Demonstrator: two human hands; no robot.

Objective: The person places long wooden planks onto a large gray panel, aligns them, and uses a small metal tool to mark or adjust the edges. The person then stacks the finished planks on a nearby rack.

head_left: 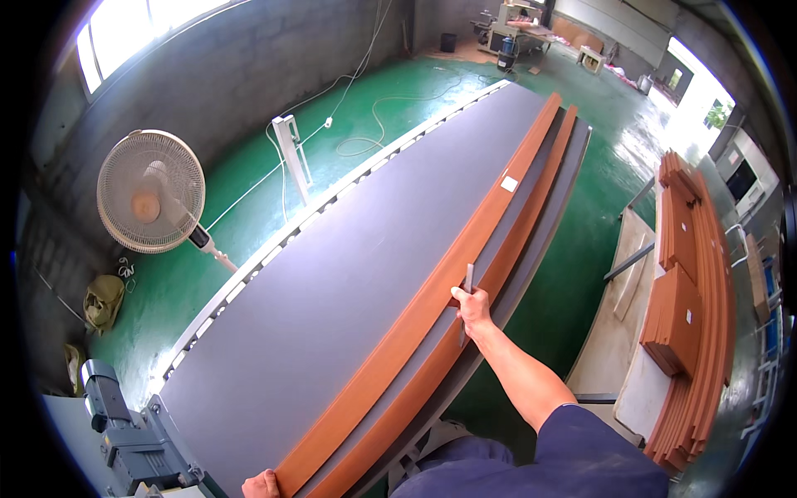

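Two long reddish-brown boards lie lengthwise on a grey conveyor belt (pixel 307 282). At the near end of the left brown board (pixel 398 324), my left hand (pixel 262 484) is closed at its edge, partly cut off by the picture's lower rim. My right hand (pixel 475 309) is closed around a flat grey metal strip (pixel 470 275), whose ends stick out above and below the fist. This fist is over the gap between the left board and the right brown board (pixel 506 261). A small white label (pixel 509 183) is on the left board's far half.
A grey motor (pixel 129 440) is at the belt's near left corner. Beyond its left edge stand a fan (pixel 151 191) and a white post (pixel 290 158) with cables. Stacks of brown boards (pixel 674 319) rest on a rack at the right. Machinery (pixel 502 37) stands far back.
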